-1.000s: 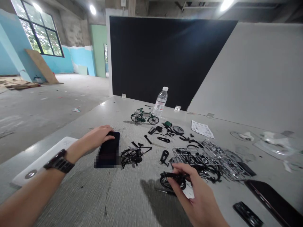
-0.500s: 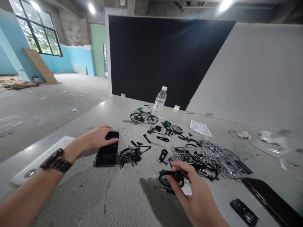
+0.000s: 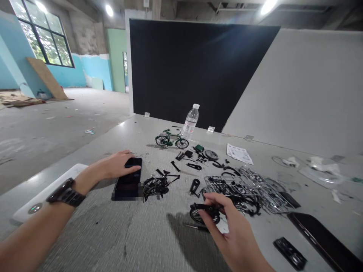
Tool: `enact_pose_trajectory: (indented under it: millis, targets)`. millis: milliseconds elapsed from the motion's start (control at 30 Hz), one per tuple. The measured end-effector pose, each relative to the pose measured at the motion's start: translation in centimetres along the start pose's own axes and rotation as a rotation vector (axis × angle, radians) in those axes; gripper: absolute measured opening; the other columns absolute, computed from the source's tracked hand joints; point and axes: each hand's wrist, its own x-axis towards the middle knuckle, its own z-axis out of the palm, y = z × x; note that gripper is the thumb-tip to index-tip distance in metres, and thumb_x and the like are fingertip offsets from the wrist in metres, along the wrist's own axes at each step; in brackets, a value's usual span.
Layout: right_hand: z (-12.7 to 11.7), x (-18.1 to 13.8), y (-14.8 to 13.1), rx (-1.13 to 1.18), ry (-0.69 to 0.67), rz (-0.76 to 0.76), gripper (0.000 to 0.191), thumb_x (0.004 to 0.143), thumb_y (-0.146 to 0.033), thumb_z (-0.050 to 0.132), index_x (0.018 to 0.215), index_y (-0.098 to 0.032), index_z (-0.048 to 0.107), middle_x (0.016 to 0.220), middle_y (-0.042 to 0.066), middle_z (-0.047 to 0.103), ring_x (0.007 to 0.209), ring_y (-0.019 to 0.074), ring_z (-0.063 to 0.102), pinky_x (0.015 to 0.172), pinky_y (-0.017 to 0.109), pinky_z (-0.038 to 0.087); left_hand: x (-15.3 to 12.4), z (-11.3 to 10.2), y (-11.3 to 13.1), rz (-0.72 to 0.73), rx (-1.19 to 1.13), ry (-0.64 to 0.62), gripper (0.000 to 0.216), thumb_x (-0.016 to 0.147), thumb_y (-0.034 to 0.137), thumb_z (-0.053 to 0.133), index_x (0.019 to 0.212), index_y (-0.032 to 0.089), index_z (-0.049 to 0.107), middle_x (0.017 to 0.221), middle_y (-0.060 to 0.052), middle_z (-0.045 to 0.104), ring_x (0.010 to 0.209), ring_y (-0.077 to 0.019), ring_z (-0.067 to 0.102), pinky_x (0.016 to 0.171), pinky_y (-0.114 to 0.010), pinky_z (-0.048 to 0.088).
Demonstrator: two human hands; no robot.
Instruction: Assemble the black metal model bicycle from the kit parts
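Black spoked wheel (image 3: 196,216) plus fender (image 3: 202,206), pinched between thumb and fingers of the right hand (image 3: 234,230) on my feed, just over a thin screwdriver (image 3: 191,226); can't tell if they touch. Half-built black model bicycle (image 3: 162,189) sits up and left of it, between the 2 hands but nearer the left, long axis roughly sideways. Left hand (image 3: 117,164) is loosely spread on a smartphone (image 3: 127,183). Green model bicycle (image 3: 171,142) stands farther back beside the bottle (image 3: 190,122).
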Motion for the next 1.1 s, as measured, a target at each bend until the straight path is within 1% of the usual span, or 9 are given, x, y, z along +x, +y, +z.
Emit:
enact_pose_trajectory:
  millis: [67, 167, 233, 300, 433, 533, 633, 800, 1100]
  targets:
    - [0.0, 0.1, 0.0, -0.002, 0.007, -0.014, 0.024, 0.099, -0.035, 0.055, 0.120, -0.025, 0.051, 0.091, 0.004, 0.067, 0.079, 0.0178, 0.071, 0.072, 0.029, 0.062, 0.1, -0.1, 0.0, -0.012, 0.035, 0.136, 0.055, 0.097, 0.060, 0.044, 0.122, 0.015, 0.066, 0.124, -0.019, 0.066, 0.111, -0.0330, 0.064, 0.097, -0.046, 0.048]
    - [-0.2, 0.3, -0.1, -0.008, 0.021, -0.033, 0.024, 0.099, -0.034, 0.055, 0.120, -0.024, 0.051, 0.090, 0.004, 0.066, 0.078, 0.0176, 0.070, 0.071, 0.029, 0.061, 0.1, -1.4, 1.5, 0.023, 0.094, 0.497, 0.044, 0.099, 0.051, 0.046, 0.118, 0.016, 0.065, 0.122, -0.016, 0.066, 0.108, -0.0310, 0.064, 0.096, -0.049, 0.049]
    - [-0.5, 0.3, -0.2, -0.002, 0.027, -0.040, 0.023, 0.098, -0.031, 0.055, 0.120, -0.024, 0.051, 0.090, 0.004, 0.066, 0.078, 0.0175, 0.070, 0.071, 0.029, 0.061, -0.4, -2.7, 3.9, 0.083, 0.071, 0.760, 0.029, 0.098, 0.041, 0.050, 0.103, 0.018, 0.067, 0.107, -0.012, 0.069, 0.103, -0.0283, 0.064, 0.095, -0.047, 0.050]
    - [-0.6, 0.3, -0.4, 0.018, 0.029, -0.049, 0.023, 0.098, -0.026, 0.054, 0.120, -0.024, 0.050, 0.091, 0.005, 0.066, 0.079, 0.0175, 0.070, 0.071, 0.029, 0.061, -1.3, -3.6, 7.3, 0.154, -0.001, 0.856, 0.025, 0.095, 0.040, 0.054, 0.087, 0.021, 0.066, 0.089, -0.008, 0.070, 0.091, -0.0268, 0.064, 0.092, -0.048, 0.051]
    - [-0.5, 0.0, -0.7, 0.111, 0.074, -0.023, 0.027, 0.096, -0.022, 0.056, 0.122, -0.025, 0.050, 0.092, 0.005, 0.067, 0.081, 0.0179, 0.071, 0.071, 0.030, 0.062, -3.6, -2.4, 15.2, 0.261, -0.391, 0.401, 0.034, 0.093, 0.054, 0.057, 0.100, 0.022, 0.070, 0.093, -0.008, 0.072, 0.092, -0.0288, 0.065, 0.087, -0.046, 0.054]
    - [-0.1, -0.2, -0.9, 0.235, 0.160, 0.066, 0.035, 0.094, -0.026, 0.062, 0.126, -0.026, 0.047, 0.091, 0.004, 0.068, 0.080, 0.0179, 0.072, 0.070, 0.029, 0.063, -4.7, 0.6, 19.3, 0.174, -0.697, 0.145, 0.062, 0.087, 0.053, 0.070, 0.138, 0.021, 0.054, 0.136, -0.016, 0.062, 0.122, -0.0335, 0.058, 0.103, -0.048, 0.048]
    - [0.0, -0.4, -0.8, 0.347, 0.163, 0.153, 0.039, 0.092, -0.031, 0.068, 0.126, -0.027, 0.048, 0.091, 0.004, 0.070, 0.081, 0.0180, 0.073, 0.069, 0.028, 0.064, -4.7, 4.0, 20.9, 0.008, -0.990, -0.057, 0.069, 0.081, 0.045, 0.079, 0.140, 0.022, 0.051, 0.140, -0.016, 0.060, 0.126, -0.0345, 0.057, 0.105, -0.050, 0.047]
    - [0.0, -0.4, -0.8, 0.423, 0.079, 0.240, 0.032, 0.096, -0.035, 0.063, 0.124, -0.026, 0.050, 0.100, 0.007, 0.073, 0.087, 0.0178, 0.075, 0.074, 0.027, 0.064, -3.7, 6.6, 20.7, -0.081, -1.305, -0.103, 0.017, 0.087, 0.024, 0.068, 0.102, 0.017, 0.066, 0.100, -0.008, 0.074, 0.097, -0.0261, 0.069, 0.086, -0.038, 0.054]
    - [-0.4, 0.1, -1.1, 0.434, -0.006, 0.271, 0.030, 0.102, -0.039, 0.051, 0.128, -0.023, 0.052, 0.107, 0.011, 0.073, 0.091, 0.0188, 0.075, 0.071, 0.026, 0.063, -3.5, 6.4, 20.1, -0.038, -1.212, -0.080, 0.022, 0.094, 0.035, 0.060, 0.096, 0.015, 0.068, 0.093, -0.007, 0.070, 0.086, -0.0221, 0.063, 0.076, -0.033, 0.049]
